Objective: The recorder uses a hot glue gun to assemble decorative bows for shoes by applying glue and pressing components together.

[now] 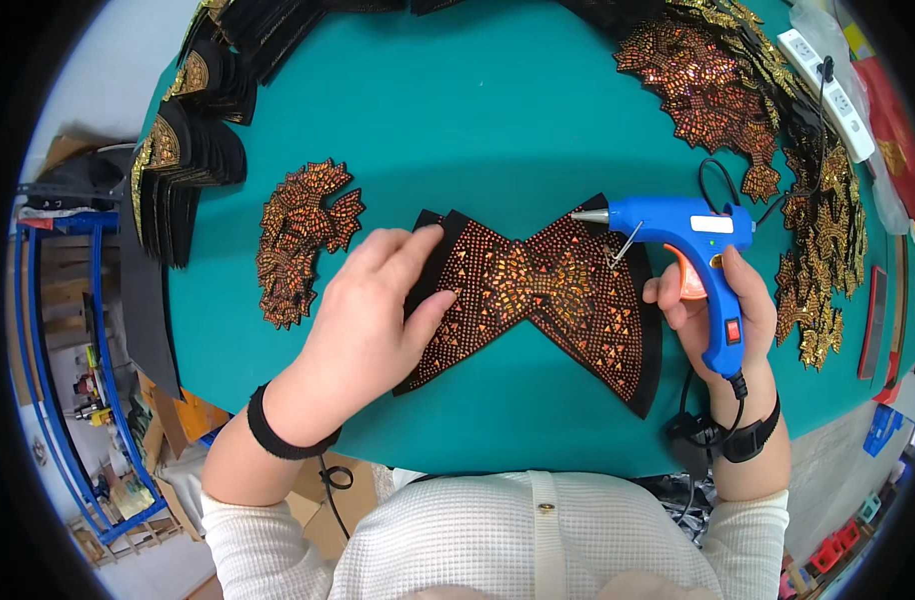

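A black bow-shaped fabric piece, covered with orange and gold studs, lies at the near middle of the green table. My left hand grips its left side, thumb on the studded face and fingers along the black edge. In my right hand is a blue glue gun with an orange trigger. Its metal nozzle points left, over the upper right corner of the bow. A thin wire stand hangs below the barrel. The gun's cord runs down past my wrist.
A glittery orange scalloped appliqué lies left of the bow. Black stacked pieces line the far left edge. More orange appliqués and gold ones cover the right side, near a white power strip. Green tabletop extends beyond the bow.
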Available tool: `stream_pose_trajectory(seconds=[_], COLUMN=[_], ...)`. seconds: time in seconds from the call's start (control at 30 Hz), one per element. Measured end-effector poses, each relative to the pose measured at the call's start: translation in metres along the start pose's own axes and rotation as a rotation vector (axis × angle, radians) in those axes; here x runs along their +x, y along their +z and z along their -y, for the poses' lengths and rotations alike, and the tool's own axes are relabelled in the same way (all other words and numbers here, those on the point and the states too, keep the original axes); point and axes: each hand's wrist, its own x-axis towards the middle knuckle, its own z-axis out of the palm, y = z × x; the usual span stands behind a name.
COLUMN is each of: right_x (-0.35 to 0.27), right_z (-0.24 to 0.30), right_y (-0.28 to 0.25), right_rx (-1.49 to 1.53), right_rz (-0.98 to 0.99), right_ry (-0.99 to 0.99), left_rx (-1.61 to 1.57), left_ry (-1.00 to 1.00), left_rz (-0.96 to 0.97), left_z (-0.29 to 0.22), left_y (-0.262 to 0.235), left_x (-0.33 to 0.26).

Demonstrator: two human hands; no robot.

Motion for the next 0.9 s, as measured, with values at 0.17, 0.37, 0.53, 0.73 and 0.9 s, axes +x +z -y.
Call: stream_pose_trajectory(seconds=[0.17,0.37,0.53,0.73,0.9], right_x=[0.000,0.001,0.001,0.001,0.001], right_z=[0.000,0.000,0.000,-0.001,0.000], right_y=[0.000,0.004,0.002,0.001,0.003], right_rx=[0.000,0.014,0.004,-0.003,0.005], right_rz=[0.020,0.005,0.027,0.030,0.018], right_ry=[-0.009,-0.008,0.000,-0.029,-0.009], left_rx=[0.029,-0.001,0.048,0.073,0.081], left_ry=[-0.135,-0.219,0.037,0.035,0.062], left_rz=[0.020,0.018,-0.048,0.036,0.020], left_z=[0.002,0.001,-0.014,-0.021,-0.018], left_y=[0.003,0.000,0.009,0.016,0.017], left_x=[0.006,0.008,0.008,0.011,0.013])
